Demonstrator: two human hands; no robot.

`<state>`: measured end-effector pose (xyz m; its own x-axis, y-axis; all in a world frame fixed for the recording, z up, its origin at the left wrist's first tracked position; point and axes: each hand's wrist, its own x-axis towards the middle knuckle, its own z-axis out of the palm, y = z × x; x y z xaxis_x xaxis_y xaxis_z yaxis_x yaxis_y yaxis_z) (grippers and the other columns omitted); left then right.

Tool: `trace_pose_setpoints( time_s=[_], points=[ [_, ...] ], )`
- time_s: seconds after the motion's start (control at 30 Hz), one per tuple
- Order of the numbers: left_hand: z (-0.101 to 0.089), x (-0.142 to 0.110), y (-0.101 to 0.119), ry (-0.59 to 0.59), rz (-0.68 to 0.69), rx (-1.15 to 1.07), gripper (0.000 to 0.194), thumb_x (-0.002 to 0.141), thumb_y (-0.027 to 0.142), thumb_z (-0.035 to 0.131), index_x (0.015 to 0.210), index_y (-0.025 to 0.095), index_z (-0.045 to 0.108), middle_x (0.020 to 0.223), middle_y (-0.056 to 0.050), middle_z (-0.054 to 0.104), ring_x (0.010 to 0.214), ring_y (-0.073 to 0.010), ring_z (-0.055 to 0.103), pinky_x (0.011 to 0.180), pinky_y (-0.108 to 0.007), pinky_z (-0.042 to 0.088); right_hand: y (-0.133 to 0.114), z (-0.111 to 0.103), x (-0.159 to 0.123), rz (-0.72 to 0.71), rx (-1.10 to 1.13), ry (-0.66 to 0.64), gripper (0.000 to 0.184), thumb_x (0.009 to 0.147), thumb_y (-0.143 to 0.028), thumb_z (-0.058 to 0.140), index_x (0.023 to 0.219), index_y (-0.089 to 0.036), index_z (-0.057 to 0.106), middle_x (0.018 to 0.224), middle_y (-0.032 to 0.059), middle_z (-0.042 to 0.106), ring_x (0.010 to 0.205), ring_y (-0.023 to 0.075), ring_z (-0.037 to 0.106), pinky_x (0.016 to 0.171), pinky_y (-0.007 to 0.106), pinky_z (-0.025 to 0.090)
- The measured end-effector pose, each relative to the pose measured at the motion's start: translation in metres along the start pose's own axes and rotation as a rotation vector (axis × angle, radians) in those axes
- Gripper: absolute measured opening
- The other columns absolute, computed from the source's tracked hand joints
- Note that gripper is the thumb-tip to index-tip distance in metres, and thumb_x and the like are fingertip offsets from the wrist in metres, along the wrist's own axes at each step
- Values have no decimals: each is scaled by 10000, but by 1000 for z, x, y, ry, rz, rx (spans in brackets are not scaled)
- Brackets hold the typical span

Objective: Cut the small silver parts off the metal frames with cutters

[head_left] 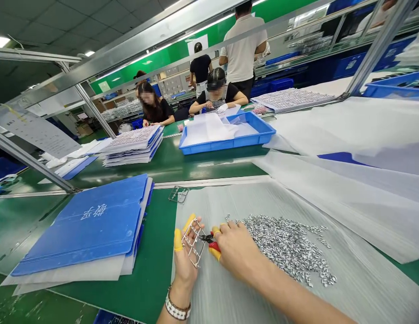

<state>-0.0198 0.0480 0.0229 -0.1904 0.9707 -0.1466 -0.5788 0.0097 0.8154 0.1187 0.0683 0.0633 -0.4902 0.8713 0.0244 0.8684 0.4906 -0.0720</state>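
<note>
In my left hand (186, 261) lies a small silvery metal frame (195, 243) with twisted pieces across it, held by the fingers and thumb. Yellow finger cots cover some fingertips on both hands. My right hand (234, 243) grips red-handled cutting pliers (214, 245), and their dark jaws touch or nearly touch the frame's right side. Just right of that hand spreads a pile of small twisted silvery metal pieces (283, 245) on a translucent sheet (226, 288). A similar metal frame (178, 194) lies at the sheet's upper left corner.
A stack of blue boards and white sheets (91, 220) lies at left. Beyond the ledge stand a pile of loaded sheets (133, 146) and a blue tray (226, 145). Large white sheets (347, 175) cover the right side. Two people sit working opposite; others stand behind.
</note>
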Motion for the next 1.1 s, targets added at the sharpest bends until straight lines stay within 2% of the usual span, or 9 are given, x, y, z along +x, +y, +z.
trace_pose_setpoints(
  time_s=[0.23, 0.7, 0.9, 1.1],
  points=[
    [-2, -2, 0, -5, 16, 36, 589, 859, 607, 383, 1153, 172, 651, 1216, -127, 632, 1103, -263, 575, 1022, -404, 375, -1, -5, 1, -7, -1, -18, 256, 829, -378, 569, 898, -149, 660, 842, 112, 659, 821, 291, 598, 693, 381, 384],
    [1, 5, 12, 21, 50, -59, 589, 862, 594, 376, 1080, 141, 685, 1165, -140, 657, 1034, -253, 616, 989, -376, 398, -1, -6, 0, -28, -24, 18, 234, 857, -360, 548, 907, -156, 650, 815, 107, 658, 782, 274, 601, 655, 361, 369],
    [1, 9, 15, 73, 38, -137, 547, 867, 568, 399, 1041, 144, 698, 1137, -132, 674, 1004, -239, 632, 953, -351, 430, -11, -10, -6, -42, 12, 17, 287, 821, -411, 581, 933, -157, 657, 848, 107, 659, 847, 295, 580, 696, 397, 379],
    [3, 6, 11, 75, 30, -95, 557, 856, 593, 401, 1068, 168, 693, 1168, -121, 663, 1029, -242, 617, 955, -365, 432, -20, -15, -4, -45, 48, -20, 287, 813, -402, 599, 952, -159, 654, 863, 101, 662, 844, 291, 584, 691, 398, 385]
  ],
)
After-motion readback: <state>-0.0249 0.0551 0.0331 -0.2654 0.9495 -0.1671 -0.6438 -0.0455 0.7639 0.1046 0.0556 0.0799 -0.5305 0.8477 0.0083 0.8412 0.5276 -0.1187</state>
